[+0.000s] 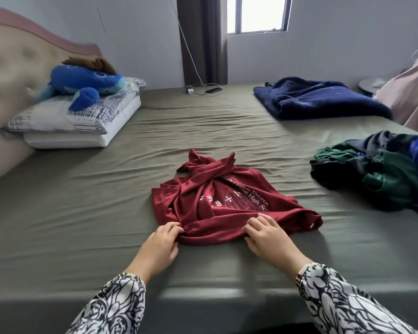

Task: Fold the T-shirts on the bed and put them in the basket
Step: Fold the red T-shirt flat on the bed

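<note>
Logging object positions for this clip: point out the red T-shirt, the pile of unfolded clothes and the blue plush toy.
red T-shirt point(227, 201), head view, printed middle.
pile of unfolded clothes point(381, 174), head view, dark green garment.
blue plush toy point(87, 80), head view, its body.

The room is lit by soft daylight from a window point(256, 14) in the far wall, whose panes are blown out to white. The bed point(82, 213) is evenly lit, and only faint shadows are cast under the hands and in the sheet's creases. The near edge of the bed falls into darker shade. The headboard point(12, 75) at the left edge is smeared by blur, and the straight walls are bent by the wide lens. The centre is rendered sharply; white print on the shirt point(227, 201) can be partly read.
</note>
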